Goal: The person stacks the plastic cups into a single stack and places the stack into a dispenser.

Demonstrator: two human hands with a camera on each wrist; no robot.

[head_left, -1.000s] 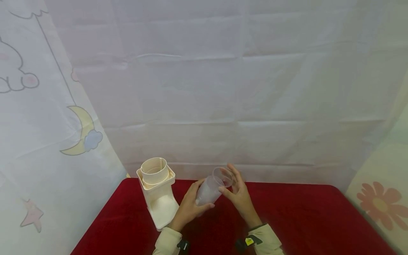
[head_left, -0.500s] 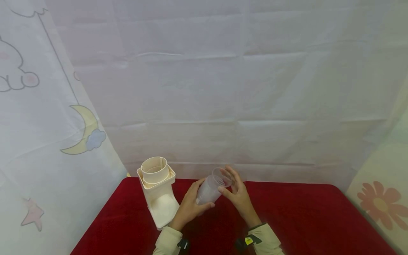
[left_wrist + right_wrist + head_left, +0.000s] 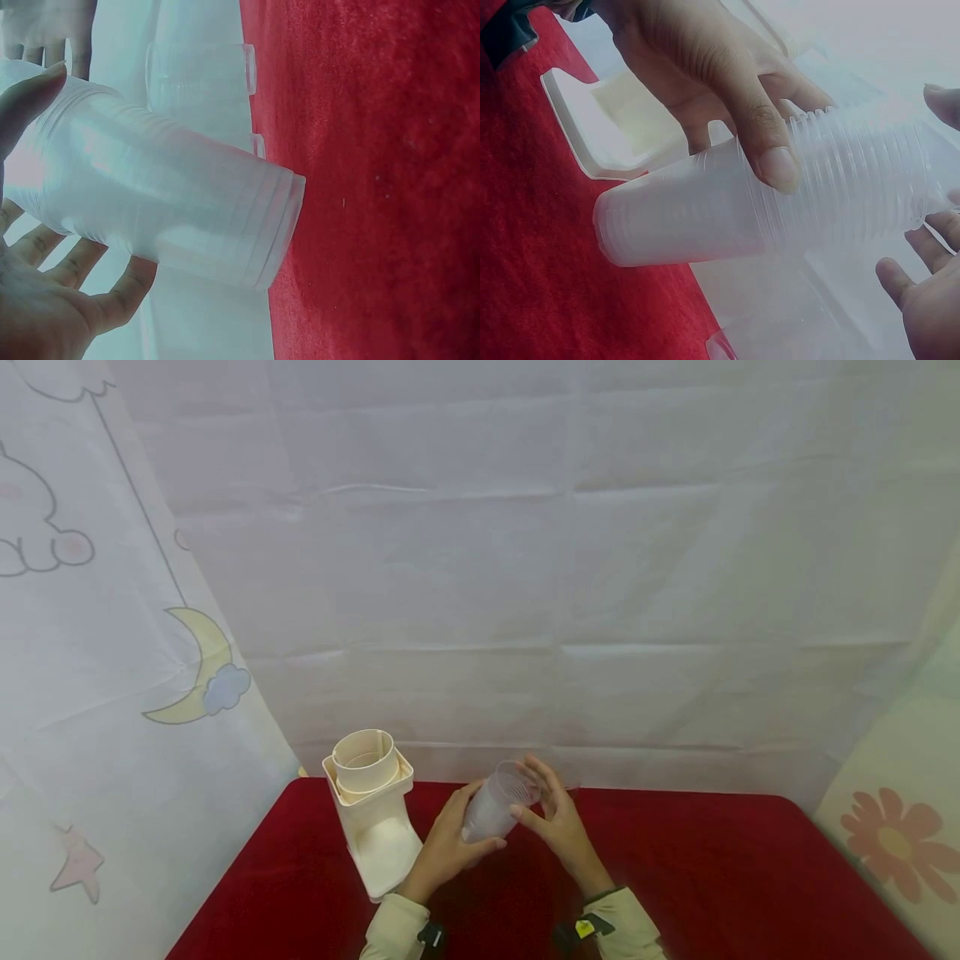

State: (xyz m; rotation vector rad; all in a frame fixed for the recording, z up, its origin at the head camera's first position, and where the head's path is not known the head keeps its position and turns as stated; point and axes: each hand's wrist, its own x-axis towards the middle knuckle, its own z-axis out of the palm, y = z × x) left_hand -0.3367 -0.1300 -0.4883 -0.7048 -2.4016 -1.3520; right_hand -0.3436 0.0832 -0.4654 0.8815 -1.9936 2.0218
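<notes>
A tilted stack of clear plastic cups (image 3: 491, 812), nested with ribbed rims, is held above the red table. My left hand (image 3: 450, 843) grips the stack around its side, thumb on one side and fingers on the other, as the right wrist view shows with the stack (image 3: 682, 214). At the rim end, my right hand (image 3: 558, 827) has its thumb and fingers curved around the end cup (image 3: 519, 782). Its fingertips (image 3: 930, 244) lie right at the outermost rims.
To the left stands a cream plastic dispenser (image 3: 386, 843) with a round open tube on top. Clear cups (image 3: 199, 79) stand behind the stack, near the back edge. A red cloth (image 3: 712, 877) covers the table, with pale sheeting (image 3: 600, 568) behind.
The end cup has slid down into the stack, its rim now closer to the others. My right hand has shifted slightly down and left with it; the left hand stays put.
</notes>
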